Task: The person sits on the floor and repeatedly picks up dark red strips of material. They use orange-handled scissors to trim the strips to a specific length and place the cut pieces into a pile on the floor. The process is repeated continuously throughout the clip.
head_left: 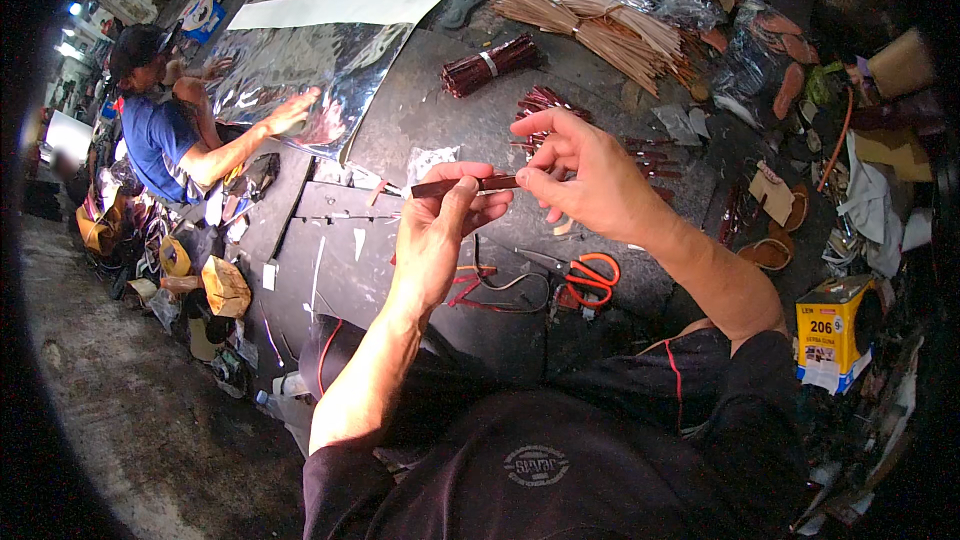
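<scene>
A short dark red-brown strip (430, 189) is stretched between my hands above the dark work surface (400, 145). My left hand (438, 230) grips its left part between thumb and fingers, the other fingers curled behind. At the strip's right end, the thumb and index finger of my right hand (590, 180) pinch it, with the remaining fingers loosely bent. Beyond my right hand lies a loose pile of similar glossy dark red strips (545, 100), partly hidden by it. Below the hands are scissors with orange handles (592, 280) and a red-handled tool (470, 286).
A banded bundle of dark red strips (490, 65) and a large beige bundle (600, 30) lie farther off. At the left, a co-worker (165, 135) in blue reaches over a shiny silver sheet (310, 70). A yellow can (835, 330) stands right, amid scraps.
</scene>
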Tool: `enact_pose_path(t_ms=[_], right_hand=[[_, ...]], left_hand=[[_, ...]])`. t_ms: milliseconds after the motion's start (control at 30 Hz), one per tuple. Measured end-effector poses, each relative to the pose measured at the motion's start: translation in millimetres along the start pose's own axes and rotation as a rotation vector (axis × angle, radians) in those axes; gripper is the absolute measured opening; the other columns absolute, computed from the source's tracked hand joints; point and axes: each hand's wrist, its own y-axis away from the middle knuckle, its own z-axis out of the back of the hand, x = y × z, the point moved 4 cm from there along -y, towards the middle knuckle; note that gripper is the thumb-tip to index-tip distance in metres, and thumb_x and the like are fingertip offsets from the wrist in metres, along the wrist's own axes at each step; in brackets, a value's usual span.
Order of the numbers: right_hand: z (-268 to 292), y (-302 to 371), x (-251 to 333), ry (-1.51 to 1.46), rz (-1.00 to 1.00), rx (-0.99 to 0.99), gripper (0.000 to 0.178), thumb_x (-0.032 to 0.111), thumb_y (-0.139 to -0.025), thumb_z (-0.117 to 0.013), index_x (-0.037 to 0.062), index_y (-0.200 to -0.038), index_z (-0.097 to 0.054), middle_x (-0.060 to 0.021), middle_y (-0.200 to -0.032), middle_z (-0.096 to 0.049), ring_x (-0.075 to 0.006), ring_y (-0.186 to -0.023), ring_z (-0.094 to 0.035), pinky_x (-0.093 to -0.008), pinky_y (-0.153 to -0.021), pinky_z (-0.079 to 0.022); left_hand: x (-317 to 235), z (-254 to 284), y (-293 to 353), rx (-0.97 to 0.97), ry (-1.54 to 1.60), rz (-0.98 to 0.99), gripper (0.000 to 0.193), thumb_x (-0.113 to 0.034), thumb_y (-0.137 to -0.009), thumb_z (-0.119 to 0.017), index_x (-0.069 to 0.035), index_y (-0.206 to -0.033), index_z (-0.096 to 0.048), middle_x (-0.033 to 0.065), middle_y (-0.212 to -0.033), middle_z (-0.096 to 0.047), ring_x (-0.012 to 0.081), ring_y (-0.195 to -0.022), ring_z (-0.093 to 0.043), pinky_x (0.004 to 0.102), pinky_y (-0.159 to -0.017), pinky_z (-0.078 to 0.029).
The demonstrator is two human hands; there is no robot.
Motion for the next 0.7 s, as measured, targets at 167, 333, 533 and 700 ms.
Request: enact_pose_path(t_ms=[167, 333, 533, 700], right_hand=[[-4.5, -0.6, -0.8, 0.015, 0.082, -0.052, 0.040, 0.009, -0.087, -0.067, 0.0021, -0.124, -0.052, -0.0089, -0.081, -0.069, -0.0137, -0.064, -0.066, -0.0290, -0.055, -0.051], [-3.6, -1.7, -0.4, 0.102, 0.144, -0.079, 0.039, 0.008, -0.086, -0.067, 0.0027, -0.122, -0.054, -0.0090, -0.082, -0.069, -0.0152, -0.070, -0.067, -0.0303, -0.063, -0.052], [-5.5, -2.7, -0.8, 0.052, 0.130, -0.033, 0.041, 0.001, -0.088, -0.065, 0.0011, -0.126, -0.050, -0.0047, -0.082, -0.064, -0.0078, -0.069, -0.061, -0.0239, -0.054, -0.054], [-5.8, -3.1, -1.7, 0.045, 0.106, 0.001, 0.041, 0.001, -0.088, -0.065, 0.0016, -0.126, -0.050, -0.0038, -0.082, -0.064, -0.0078, -0.066, -0.060, -0.0235, -0.054, -0.051]], left_hand=[[-2.5, -0.8, 0.5, -0.018, -0.057, -0.052, 0.019, -0.013, -0.101, -0.052, 0.002, -0.112, -0.058, 0.0143, -0.106, -0.068, 0.0187, -0.097, -0.068, 0.0313, -0.091, -0.055], [-6.4, -3.4, 1.6, -0.033, -0.152, -0.088, 0.017, -0.010, -0.096, -0.062, 0.002, -0.108, -0.060, 0.0121, -0.103, -0.068, 0.0165, -0.096, -0.068, 0.0299, -0.090, -0.054], [-5.0, -2.2, 0.6, -0.079, -0.158, -0.104, 0.017, -0.006, -0.093, -0.065, 0.002, -0.108, -0.060, 0.0103, -0.101, -0.069, 0.0173, -0.092, -0.069, 0.0291, -0.085, -0.055], [-2.6, -3.6, 1.4, -0.100, -0.216, -0.151, 0.019, -0.002, -0.092, -0.064, 0.001, -0.110, -0.059, 0.0098, -0.099, -0.068, 0.0181, -0.091, -0.069, 0.0287, -0.083, -0.056]])
